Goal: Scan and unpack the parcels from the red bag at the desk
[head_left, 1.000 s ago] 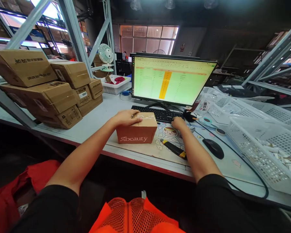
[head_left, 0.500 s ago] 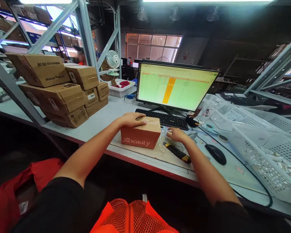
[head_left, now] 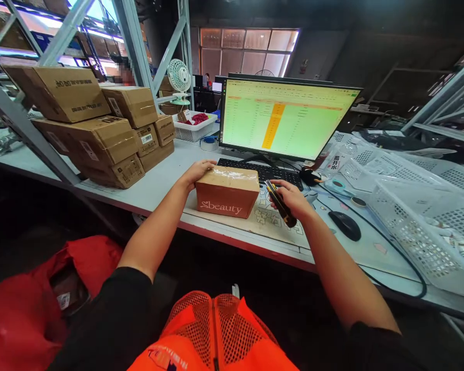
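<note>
A taped box with brown-red sides, a tan top and the word "beauty" on its front rests upright on the desk mat near the front edge. My left hand grips its far left upper corner, with the fingertips partly hidden behind the edge. To the right of the box, my right hand is closed around a black and yellow utility knife, raised over the mat and tilted. I cannot make out whether its blade is out. Clear tape shines along the box top.
Behind the box stand a keyboard and a monitor. Stacked cartons fill the left side. At right are a mouse, its cable and white plastic baskets. A red bag sits below the desk at left.
My right hand has picked up the utility knife from the mat. My left hand has slid from the box's top to its far left corner. The camera view has tilted down.
</note>
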Tool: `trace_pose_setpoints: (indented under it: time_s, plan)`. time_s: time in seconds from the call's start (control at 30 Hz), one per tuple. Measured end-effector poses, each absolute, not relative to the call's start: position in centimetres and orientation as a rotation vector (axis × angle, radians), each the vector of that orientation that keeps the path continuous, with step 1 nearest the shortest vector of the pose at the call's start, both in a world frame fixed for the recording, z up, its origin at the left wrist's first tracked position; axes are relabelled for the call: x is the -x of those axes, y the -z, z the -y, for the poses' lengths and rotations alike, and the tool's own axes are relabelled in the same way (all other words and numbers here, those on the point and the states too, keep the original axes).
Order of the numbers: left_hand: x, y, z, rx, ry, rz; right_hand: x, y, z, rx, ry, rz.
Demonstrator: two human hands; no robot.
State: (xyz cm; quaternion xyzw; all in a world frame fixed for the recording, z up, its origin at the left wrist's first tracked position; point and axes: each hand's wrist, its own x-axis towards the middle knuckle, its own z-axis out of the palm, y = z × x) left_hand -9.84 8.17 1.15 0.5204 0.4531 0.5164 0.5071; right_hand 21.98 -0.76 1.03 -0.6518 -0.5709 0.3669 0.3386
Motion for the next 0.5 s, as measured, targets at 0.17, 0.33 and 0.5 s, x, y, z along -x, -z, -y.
trace_pose_setpoints:
  time_s: [0.17,0.33,0.5]
  plan:
    - [10.1,0.0,-7.9,-1.154,-1.265,-0.976,-19.5,-2.6,-0.4,1.552,-1.113,1.327]
    - [9.9,0.5,-8.8,-1.09,-1.279,-0.913,-19.3,-2.4,1.0,1.485,-1.12,1.289]
    - [9.8,0.9,-9.5,-1.03,-1.281,-0.897,-19.4,-2.1,3.0,1.478,-1.051,1.38]
